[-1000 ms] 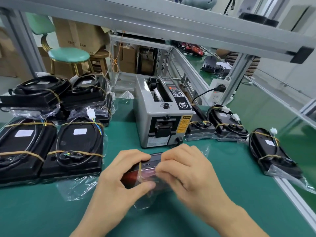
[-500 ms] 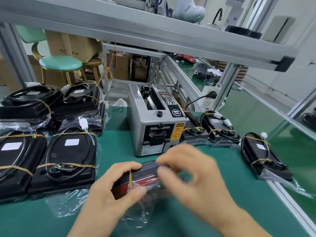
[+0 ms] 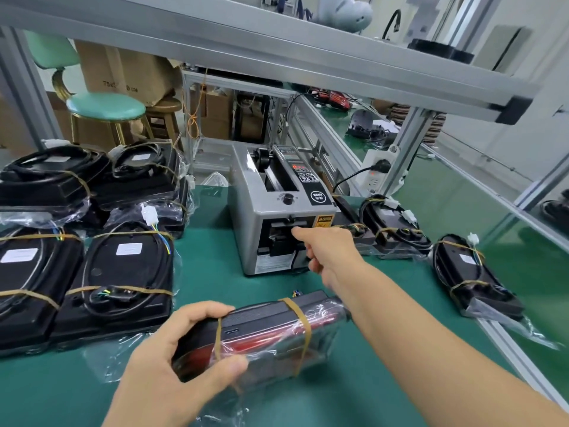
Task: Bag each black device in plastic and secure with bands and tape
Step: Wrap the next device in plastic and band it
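A black device with a red face [image 3: 264, 331], wrapped in clear plastic and crossed by two tan rubber bands, lies tilted on the green mat near me. My left hand [image 3: 181, 362] grips its left end, thumb on the front. My right hand [image 3: 326, 251] is stretched forward to the outlet slot of the grey tape dispenser [image 3: 277, 217], index finger touching the slot; I cannot see any tape in the fingers.
Several bagged, banded black devices are stacked at the left [image 3: 123, 272]. More banded devices lie at the right [image 3: 474, 272] near the bench's metal edge rail [image 3: 517, 362]. A metal shelf beam [image 3: 277, 47] runs overhead. A power strip [image 3: 378, 171] stands behind the dispenser.
My right hand left the bagged device and reached forward to the tape dispenser's outlet. My left hand stays on the device, which now shows both bands.
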